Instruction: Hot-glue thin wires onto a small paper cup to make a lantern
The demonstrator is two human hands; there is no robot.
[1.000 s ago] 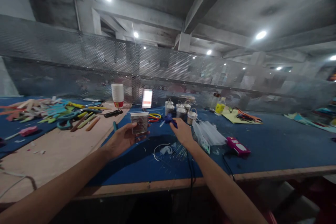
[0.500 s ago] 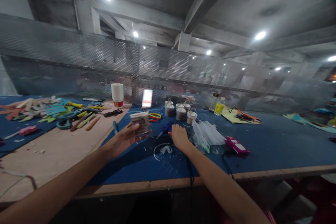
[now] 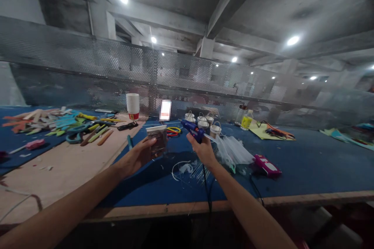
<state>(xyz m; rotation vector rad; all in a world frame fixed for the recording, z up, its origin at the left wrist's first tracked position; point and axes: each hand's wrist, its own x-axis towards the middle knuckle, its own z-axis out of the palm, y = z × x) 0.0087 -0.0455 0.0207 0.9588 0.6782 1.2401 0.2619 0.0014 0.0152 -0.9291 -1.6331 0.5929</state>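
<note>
My left hand (image 3: 142, 153) is wrapped round a paper cup (image 3: 158, 140) with a brown covering and a pale rim, held upright above the blue table. In my right hand (image 3: 203, 151) is a blue glue gun (image 3: 193, 129), its nozzle pointing up and to the left, apart from the cup. A clear glue stick sticks out of its back, and a black cord (image 3: 207, 186) hangs below. Just behind the gun stand several small covered cups with wire handles (image 3: 215, 130). White glue strings (image 3: 186, 168) lie on the table between my hands.
Clear plastic bags (image 3: 235, 149) and a magenta box-shaped device (image 3: 267, 165) lie to the right. Stacked white cups (image 3: 133, 106), scissors (image 3: 76, 134) and a heap of coloured strips (image 3: 43, 120) are on the left. A yellow-labelled bottle (image 3: 247, 120) stands behind.
My right hand has lifted the glue gun off the table, raising its nozzle toward the upper left. My left hand still holds the cup in nearly the same place.
</note>
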